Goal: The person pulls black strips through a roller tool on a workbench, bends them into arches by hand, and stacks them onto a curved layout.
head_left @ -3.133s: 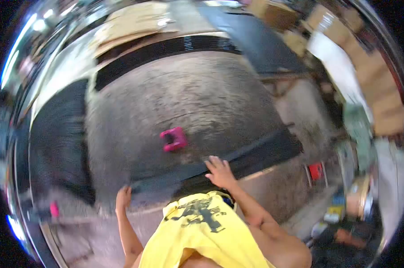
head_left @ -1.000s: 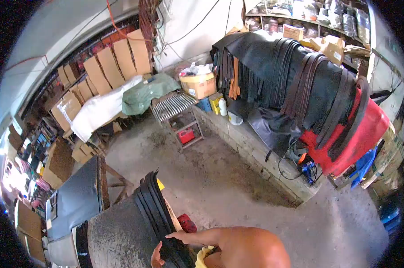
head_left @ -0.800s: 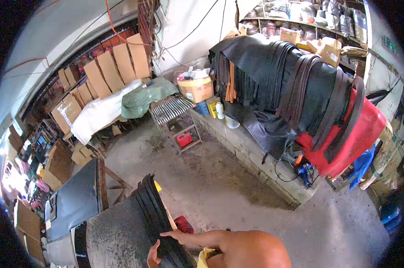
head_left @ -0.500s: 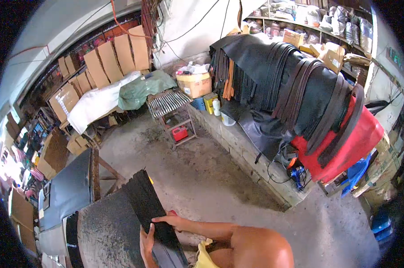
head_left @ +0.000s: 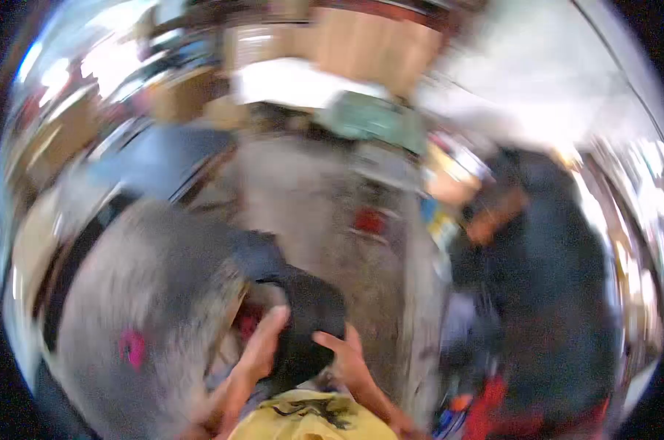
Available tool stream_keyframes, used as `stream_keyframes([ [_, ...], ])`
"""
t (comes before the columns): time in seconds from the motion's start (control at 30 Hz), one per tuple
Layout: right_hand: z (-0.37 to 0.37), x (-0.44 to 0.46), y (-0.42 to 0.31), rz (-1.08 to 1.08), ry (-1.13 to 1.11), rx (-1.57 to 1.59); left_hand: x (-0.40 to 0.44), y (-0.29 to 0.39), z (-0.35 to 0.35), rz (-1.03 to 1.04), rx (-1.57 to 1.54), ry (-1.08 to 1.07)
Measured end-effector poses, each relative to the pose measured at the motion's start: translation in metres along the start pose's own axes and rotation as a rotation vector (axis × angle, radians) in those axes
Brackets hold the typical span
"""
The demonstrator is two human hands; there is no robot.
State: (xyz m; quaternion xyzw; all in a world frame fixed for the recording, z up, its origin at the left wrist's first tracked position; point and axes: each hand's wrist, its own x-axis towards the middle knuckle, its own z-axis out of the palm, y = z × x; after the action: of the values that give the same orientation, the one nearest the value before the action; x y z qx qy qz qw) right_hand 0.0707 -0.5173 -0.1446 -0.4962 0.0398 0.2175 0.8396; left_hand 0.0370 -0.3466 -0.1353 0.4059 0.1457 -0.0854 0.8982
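A bundle of black strips (head_left: 306,323) hangs between my two hands in front of my yellow shirt, its far end curving over near the table's edge. My left hand (head_left: 264,341) grips its left side, thumb up. On its right side, my right hand (head_left: 344,353) is closed round the edge, the thumb lying on the black surface. Motion blur hides the separate strips. A small pink object (head_left: 133,347) lies on the worn grey table (head_left: 170,293) to the left.
Beyond the table is a blue-grey covered table (head_left: 159,158). A rack with a red item (head_left: 369,221) stands ahead on the floor. Dark sheets (head_left: 552,293) are heaped along the right, with red material (head_left: 493,411) below. Cardboard (head_left: 376,48) and a green cover (head_left: 365,117) are at the back.
The view has swung left. The black bundle has come off the worn table's edge and is now held up between both hands in front of my body.
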Motion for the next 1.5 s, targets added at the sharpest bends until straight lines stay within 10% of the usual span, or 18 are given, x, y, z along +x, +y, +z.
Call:
stream_keyframes([
  [0.07, -0.008, -0.013, -0.040, 0.032, 0.026, -0.120, 0.014, -0.001, 0.039, -0.309, -0.289, -0.029],
  [0.5, -0.071, 0.040, -0.079, 0.098, -0.745, -0.694, 0.015, -0.097, 0.039, 0.263, -0.851, -0.519],
  [0.87, -0.031, 0.050, -0.121, -0.591, -0.705, -1.264, 0.064, -0.126, 0.072, 0.987, -0.398, 0.151],
  [1.5, 0.045, 0.178, -0.073, 0.238, -1.364, -0.829, -0.016, 0.083, 0.151, 1.487, -0.308, 0.203],
])
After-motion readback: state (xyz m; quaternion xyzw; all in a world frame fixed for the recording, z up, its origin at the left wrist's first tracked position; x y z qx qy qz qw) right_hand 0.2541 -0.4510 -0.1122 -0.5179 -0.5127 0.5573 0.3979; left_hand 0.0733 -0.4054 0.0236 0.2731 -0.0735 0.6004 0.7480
